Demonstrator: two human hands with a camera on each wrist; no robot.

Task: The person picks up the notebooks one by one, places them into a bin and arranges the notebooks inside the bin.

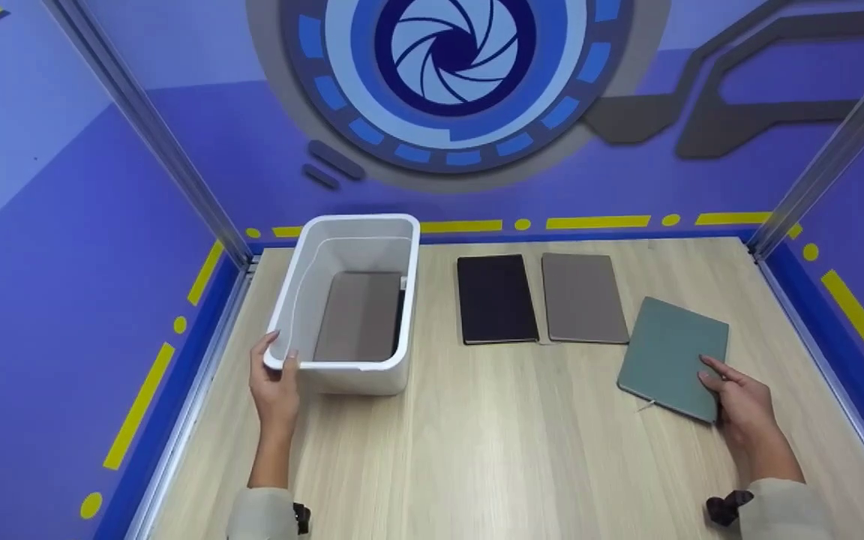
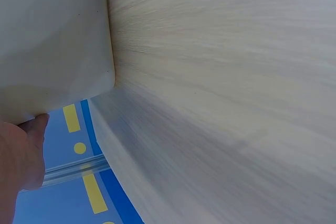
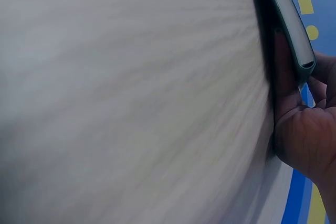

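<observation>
My left hand (image 1: 276, 394) grips the near left corner of a white plastic bin (image 1: 342, 366), thumb over the rim. In the left wrist view, the fingers (image 2: 35, 129) touch the bin's pale outer wall (image 2: 52, 40). A brown notebook (image 1: 361, 315) lies inside the bin, with a dark edge showing at its right. At the right, my right hand (image 1: 748, 405) holds a green notebook (image 1: 672, 356) by its right edge. The right wrist view shows the notebook's pages (image 3: 293, 19) lifted at this edge, with fingers underneath and others on the far side.
A black notebook (image 1: 497, 300) and a grey-brown notebook (image 1: 584, 298) lie side by side right of the bin, on the wooden table (image 1: 514, 457). The green notebook's upper left side is close to the grey-brown one. Blue panels (image 1: 199, 127) and metal posts (image 1: 154, 135) border the table.
</observation>
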